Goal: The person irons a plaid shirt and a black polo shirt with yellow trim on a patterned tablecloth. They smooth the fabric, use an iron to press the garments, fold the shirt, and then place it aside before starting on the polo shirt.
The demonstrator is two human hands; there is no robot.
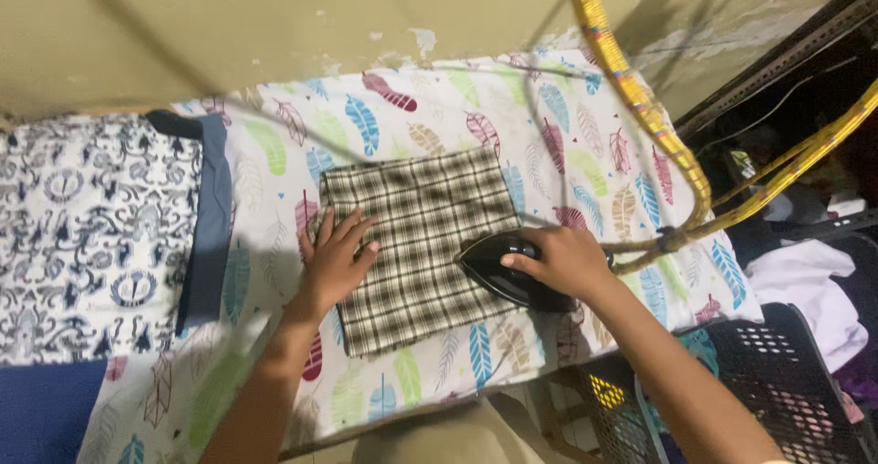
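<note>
The fingers of the right hand (565, 261) are curled tight around the handle of a black iron (506, 272), which sits on the right edge of a folded plaid cloth (421, 245). The tip of the iron points to the left, toward the middle of the cloth. The left hand (336, 258) lies flat on the left edge of the same cloth, with the fingers stretched and a little apart, pressing the cloth down.

The plaid cloth lies in the middle of a white sheet with coloured feathers (549, 135) that covers the ironing surface. A yellow braided cord (640, 98) comes down from above to the iron. At the left there is a dark blue patterned fabric (87, 235). At the right, below the arm, stands a black plastic basket (786, 373), and beside it some white clothes (814, 281).
</note>
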